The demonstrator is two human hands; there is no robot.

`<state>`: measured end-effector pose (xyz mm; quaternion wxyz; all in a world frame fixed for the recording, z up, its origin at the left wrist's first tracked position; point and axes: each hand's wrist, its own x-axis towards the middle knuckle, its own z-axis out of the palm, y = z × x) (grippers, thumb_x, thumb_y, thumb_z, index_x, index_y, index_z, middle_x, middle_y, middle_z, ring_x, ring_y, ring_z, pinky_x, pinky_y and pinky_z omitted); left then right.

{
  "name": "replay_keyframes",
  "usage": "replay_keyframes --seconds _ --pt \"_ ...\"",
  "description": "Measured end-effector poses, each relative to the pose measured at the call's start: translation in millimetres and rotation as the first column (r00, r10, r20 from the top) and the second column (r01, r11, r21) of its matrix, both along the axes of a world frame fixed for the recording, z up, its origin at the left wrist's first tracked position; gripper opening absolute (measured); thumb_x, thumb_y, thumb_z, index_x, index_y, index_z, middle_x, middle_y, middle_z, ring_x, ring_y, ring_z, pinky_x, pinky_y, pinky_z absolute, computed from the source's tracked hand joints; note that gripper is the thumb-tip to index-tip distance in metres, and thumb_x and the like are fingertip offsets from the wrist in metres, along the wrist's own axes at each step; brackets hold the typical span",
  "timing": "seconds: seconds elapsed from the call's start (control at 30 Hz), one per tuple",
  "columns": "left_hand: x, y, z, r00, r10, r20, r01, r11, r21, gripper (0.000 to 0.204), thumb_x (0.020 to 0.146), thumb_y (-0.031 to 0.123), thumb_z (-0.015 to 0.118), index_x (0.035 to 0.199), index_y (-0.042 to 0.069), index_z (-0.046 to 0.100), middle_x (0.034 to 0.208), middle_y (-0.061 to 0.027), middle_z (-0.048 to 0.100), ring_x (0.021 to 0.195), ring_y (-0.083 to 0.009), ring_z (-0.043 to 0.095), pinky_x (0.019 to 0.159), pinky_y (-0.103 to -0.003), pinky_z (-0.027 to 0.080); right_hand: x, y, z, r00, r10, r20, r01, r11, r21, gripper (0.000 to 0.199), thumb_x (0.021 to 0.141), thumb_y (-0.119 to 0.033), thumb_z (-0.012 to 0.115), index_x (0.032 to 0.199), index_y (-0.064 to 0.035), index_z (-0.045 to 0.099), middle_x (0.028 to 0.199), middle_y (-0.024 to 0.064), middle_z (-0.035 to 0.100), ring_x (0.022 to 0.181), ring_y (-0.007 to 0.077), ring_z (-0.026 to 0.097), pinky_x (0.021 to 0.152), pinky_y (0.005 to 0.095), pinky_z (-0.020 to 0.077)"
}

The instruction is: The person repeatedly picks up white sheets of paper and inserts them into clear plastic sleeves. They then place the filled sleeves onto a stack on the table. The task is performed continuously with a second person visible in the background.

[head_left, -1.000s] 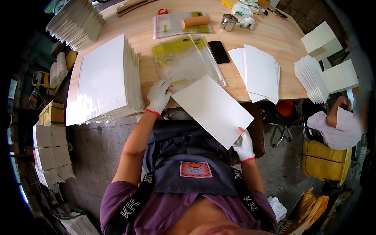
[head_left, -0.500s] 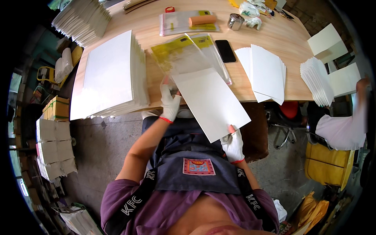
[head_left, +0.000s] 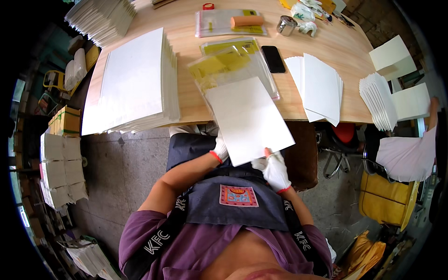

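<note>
A flat white rectangular board (head_left: 252,121) slants over the table's front edge and my lap. My right hand (head_left: 275,171), in a white knit glove, pinches its near edge, the bare thumb tip on top. Beside the board's lower left edge is my left hand (head_left: 222,146), also gloved; its fingers are hidden beneath the board. A clear plastic bag with a yellow printed band (head_left: 217,67) lies partly under the board's far end, its left edge running down toward my left hand. Another such bag (head_left: 249,45) lies flat beyond it.
A tall stack of bagged white boards (head_left: 135,79) stands at left, another stack (head_left: 100,21) behind. Loose white boards (head_left: 319,88) and a black phone (head_left: 273,59) lie at right. Farther back are an orange roll (head_left: 247,21) and metal can (head_left: 286,25). A co-worker (head_left: 410,154) sits at far right.
My left hand has moved down toward my lap and partly under the board. The upper bag has slid toward me, beneath the board. My right hand keeps its hold on the near edge.
</note>
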<state>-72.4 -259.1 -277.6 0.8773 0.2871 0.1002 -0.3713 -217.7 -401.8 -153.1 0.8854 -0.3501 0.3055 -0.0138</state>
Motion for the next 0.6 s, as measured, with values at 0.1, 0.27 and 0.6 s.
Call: replay_keyframes --seconds 0.1,0.27,0.6 --pt "-26 16 2 0.816 -0.341 0.467 -0.012 0.798 0.602 0.035 0.095 0.025 0.053 0.123 0.004 0.053 0.108 -0.0099 0.064 0.098 -0.0236 0.064 0.082 -0.039 0.056 30 16 -43 1.0 0.0 0.013 -0.003 0.971 0.241 0.027 0.099 -0.01 0.044 0.125 -0.0009 0.045 0.115 0.0152 0.056 0.101 0.0304 0.063 0.086 0.0444 0.0582" --pt "-19 19 24 0.967 -0.182 0.179 0.068 0.86 0.506 0.026 0.093 0.01 0.046 0.113 -0.002 0.058 0.097 -0.01 0.068 0.079 -0.0188 0.068 0.068 -0.031 0.057 70 16 -77 0.946 -0.285 0.157 0.162 0.831 0.533 0.039 0.103 -0.023 0.036 0.133 0.0019 0.037 0.131 0.025 0.048 0.119 0.0389 0.053 0.101 0.0482 0.0481" --pt "20 77 49 0.969 -0.213 0.123 0.094 0.784 0.614 0.024 0.098 0.018 0.047 0.112 0.0 0.054 0.1 -0.013 0.067 0.073 -0.0175 0.065 0.063 -0.029 0.057 98 45 -22 0.824 0.515 -0.236 -0.361 0.157 -0.919 0.014 0.092 -0.015 0.054 0.104 -0.0091 0.059 0.072 0.0059 0.065 0.059 0.0175 0.063 0.054 0.0318 0.0476"
